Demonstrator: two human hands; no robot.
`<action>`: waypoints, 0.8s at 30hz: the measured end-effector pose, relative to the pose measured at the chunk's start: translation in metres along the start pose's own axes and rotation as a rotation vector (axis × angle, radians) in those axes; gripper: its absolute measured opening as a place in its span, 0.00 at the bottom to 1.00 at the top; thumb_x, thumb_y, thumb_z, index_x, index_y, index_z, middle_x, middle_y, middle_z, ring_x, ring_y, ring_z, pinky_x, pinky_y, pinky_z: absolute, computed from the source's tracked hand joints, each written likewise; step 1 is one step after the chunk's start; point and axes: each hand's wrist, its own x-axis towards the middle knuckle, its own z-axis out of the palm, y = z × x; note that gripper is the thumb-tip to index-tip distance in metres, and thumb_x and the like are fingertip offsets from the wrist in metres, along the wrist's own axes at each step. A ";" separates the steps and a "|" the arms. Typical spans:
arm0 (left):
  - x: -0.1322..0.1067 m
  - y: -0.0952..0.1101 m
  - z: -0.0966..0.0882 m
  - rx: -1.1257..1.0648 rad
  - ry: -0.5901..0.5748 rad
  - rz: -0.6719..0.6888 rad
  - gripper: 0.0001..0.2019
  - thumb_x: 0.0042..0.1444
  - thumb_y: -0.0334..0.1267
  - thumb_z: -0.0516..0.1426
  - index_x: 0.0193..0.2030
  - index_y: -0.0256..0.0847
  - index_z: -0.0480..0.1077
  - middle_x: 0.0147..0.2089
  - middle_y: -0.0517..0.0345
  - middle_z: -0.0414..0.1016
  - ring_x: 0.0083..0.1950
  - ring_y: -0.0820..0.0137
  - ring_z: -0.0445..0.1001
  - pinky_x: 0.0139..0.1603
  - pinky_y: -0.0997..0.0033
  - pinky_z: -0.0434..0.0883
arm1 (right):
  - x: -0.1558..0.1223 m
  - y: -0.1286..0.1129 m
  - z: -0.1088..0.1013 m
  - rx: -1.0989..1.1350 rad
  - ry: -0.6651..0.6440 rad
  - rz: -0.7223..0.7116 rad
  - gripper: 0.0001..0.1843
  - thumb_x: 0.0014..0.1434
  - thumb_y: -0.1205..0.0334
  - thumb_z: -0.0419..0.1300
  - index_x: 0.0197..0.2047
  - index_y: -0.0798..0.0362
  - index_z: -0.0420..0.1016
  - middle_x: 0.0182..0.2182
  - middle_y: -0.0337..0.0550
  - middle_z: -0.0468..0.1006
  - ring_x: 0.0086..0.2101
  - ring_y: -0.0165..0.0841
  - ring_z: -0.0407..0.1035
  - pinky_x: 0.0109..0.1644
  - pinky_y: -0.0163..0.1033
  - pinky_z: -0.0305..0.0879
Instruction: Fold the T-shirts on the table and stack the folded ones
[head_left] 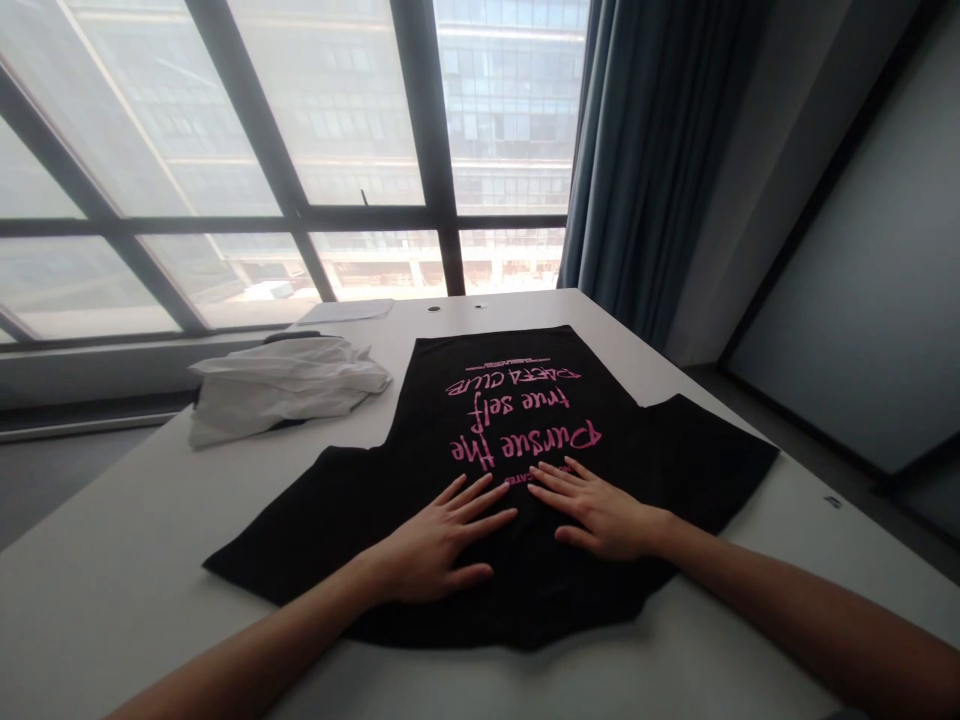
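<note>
A black T-shirt (517,580) with pink lettering lies spread flat, its collar end toward me and its hem toward the window. The print reads upside down from here. My left hand (439,540) rests palm down on the shirt, left of the middle, with its fingers spread. To the right of it my right hand (600,510) also lies flat on the cloth, its fingertips over the lowest line of print. The two hands are apart, and neither grips the fabric. Both sleeves stretch out to the sides.
The shirt lies on a white table (135,600). Crumpled white cloth (285,385) is heaped at the left, with something dark partly under it. A white sheet (346,311) lies at the far edge. Beyond are large windows and a blue curtain (652,160).
</note>
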 end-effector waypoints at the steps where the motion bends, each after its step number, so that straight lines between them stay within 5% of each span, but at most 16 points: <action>1: 0.000 0.000 0.000 -0.004 0.001 -0.003 0.37 0.66 0.51 0.56 0.76 0.60 0.43 0.79 0.62 0.36 0.78 0.51 0.37 0.74 0.38 0.39 | 0.000 0.000 0.001 0.003 -0.004 0.001 0.38 0.69 0.48 0.53 0.76 0.42 0.41 0.74 0.44 0.41 0.72 0.42 0.37 0.74 0.58 0.27; 6: -0.001 0.001 -0.002 -0.014 -0.024 -0.022 0.38 0.65 0.52 0.57 0.76 0.61 0.42 0.79 0.62 0.36 0.78 0.50 0.38 0.74 0.37 0.40 | 0.001 0.003 -0.002 -0.005 0.021 -0.003 0.36 0.71 0.46 0.50 0.76 0.44 0.41 0.74 0.45 0.43 0.72 0.40 0.38 0.74 0.57 0.32; 13: -0.001 0.004 -0.004 -0.008 -0.006 -0.037 0.36 0.66 0.52 0.56 0.76 0.61 0.44 0.79 0.62 0.35 0.78 0.50 0.37 0.74 0.39 0.40 | 0.005 0.022 0.000 -0.152 0.302 0.217 0.33 0.73 0.45 0.44 0.75 0.49 0.50 0.73 0.47 0.49 0.72 0.41 0.39 0.74 0.59 0.35; 20: -0.001 0.003 -0.004 0.005 -0.039 -0.034 0.36 0.67 0.52 0.55 0.76 0.60 0.43 0.79 0.61 0.36 0.78 0.51 0.38 0.75 0.40 0.39 | 0.007 0.039 0.015 -0.119 0.256 0.385 0.34 0.71 0.40 0.42 0.73 0.48 0.55 0.73 0.49 0.48 0.71 0.45 0.41 0.72 0.62 0.41; 24: -0.002 0.004 -0.004 -0.008 -0.018 -0.021 0.36 0.66 0.53 0.56 0.76 0.59 0.45 0.79 0.61 0.37 0.78 0.51 0.38 0.75 0.41 0.39 | 0.007 0.041 0.016 -0.121 0.360 0.368 0.32 0.72 0.42 0.43 0.73 0.47 0.57 0.72 0.49 0.53 0.71 0.45 0.45 0.72 0.63 0.43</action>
